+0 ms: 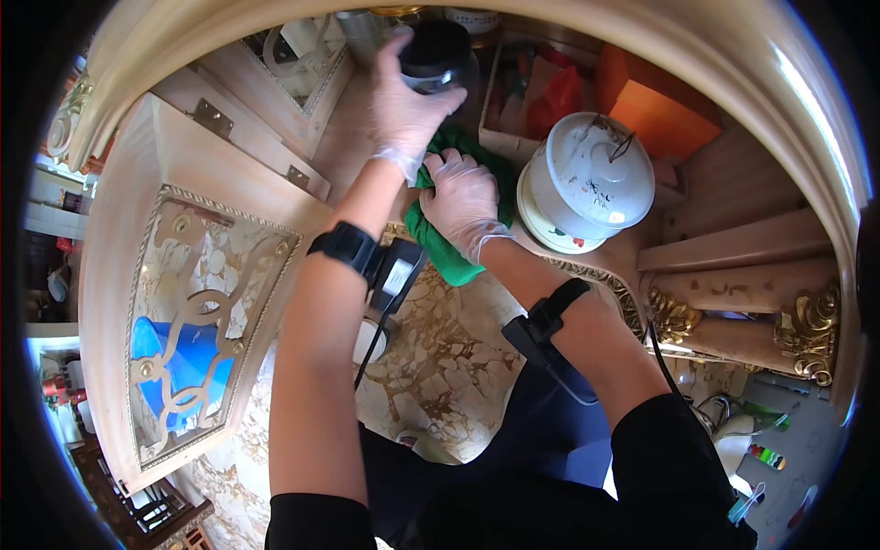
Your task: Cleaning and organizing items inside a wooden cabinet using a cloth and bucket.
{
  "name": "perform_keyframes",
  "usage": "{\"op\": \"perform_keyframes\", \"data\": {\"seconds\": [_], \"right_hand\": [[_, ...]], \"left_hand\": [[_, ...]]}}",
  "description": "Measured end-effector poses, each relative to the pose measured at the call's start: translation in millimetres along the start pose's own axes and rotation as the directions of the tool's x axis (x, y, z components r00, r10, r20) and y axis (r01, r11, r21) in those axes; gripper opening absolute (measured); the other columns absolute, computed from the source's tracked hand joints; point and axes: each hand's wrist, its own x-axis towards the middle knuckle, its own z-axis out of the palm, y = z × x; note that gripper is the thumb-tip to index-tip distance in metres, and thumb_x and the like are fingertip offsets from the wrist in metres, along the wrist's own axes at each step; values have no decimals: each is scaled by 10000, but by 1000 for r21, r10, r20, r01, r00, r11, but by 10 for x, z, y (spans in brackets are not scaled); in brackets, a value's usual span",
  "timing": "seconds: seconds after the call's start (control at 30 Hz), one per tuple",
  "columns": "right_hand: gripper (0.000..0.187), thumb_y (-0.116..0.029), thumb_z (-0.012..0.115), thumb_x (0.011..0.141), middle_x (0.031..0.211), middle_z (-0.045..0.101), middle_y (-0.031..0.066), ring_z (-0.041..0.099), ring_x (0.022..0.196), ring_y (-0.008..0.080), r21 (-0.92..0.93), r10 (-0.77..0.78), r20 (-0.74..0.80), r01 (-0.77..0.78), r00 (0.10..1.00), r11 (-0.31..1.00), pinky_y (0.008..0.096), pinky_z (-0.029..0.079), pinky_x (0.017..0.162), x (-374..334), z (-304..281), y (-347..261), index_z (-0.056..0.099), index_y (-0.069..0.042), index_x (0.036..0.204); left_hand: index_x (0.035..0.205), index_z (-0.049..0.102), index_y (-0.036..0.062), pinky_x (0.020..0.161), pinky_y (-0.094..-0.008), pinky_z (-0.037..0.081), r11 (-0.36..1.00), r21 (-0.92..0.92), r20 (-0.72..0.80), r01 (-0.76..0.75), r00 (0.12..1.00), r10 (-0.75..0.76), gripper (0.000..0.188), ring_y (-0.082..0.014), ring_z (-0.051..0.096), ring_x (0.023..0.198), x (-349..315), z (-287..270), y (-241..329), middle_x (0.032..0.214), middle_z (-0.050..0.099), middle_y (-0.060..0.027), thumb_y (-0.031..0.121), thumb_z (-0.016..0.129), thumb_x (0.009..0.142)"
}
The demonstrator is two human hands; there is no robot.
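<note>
My left hand point(408, 115), in a clear thin glove, is closed around a dark jar point(436, 57) with a black lid inside the cabinet. Its fingers and thumb spread around the jar's side. Lower and to the right, my gloved right hand point(463, 197) grips a green cloth point(449, 259) on the cabinet's bottom board, with the cloth bunched beneath the palm and draped over the front edge. Close by on the right stands a white lidded pot point(600, 170) with a dark painted pattern, resting on a plate point(561, 236).
Behind the pot are an orange box point(665, 115) and an open bin point(509, 137) holding a red bag point(557, 99). A glass container point(362, 38) stands at the back. The cabinet door point(119, 275) hangs open on the left, above a marble floor point(440, 339).
</note>
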Motion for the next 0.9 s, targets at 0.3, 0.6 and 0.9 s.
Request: {"op": "perform_keyframes", "data": {"seconds": [0.3,0.6,0.9], "right_hand": [[377,-218,669,660,896,571,71,594,816,262,0,4,18,-4,1000,1000,409,502,665,-5,-16,-15,597,-164,1026],[377,-225,669,676,921,584,72,600,836,260,-16,32,58,-31,998,999,405,504,685,46,-58,24,601,-165,1043],[378,-255,676,664,901,560,66,588,829,253,36,6,20,-7,1000,999,405,488,677,-9,50,95,587,-178,1023]], "left_hand": [[1131,526,-12,854,-329,465,895,363,69,-258,966,250,568,-237,603,960,995,-446,172,1050,625,-157,187,800,675],[1200,462,-1,892,-363,454,865,485,84,-124,992,95,642,-299,574,1020,1475,-83,58,1115,569,-210,238,777,695],[1269,398,9,930,-397,443,943,169,0,-288,956,292,716,-361,545,1080,306,-206,104,1179,514,-264,289,754,714]]}}
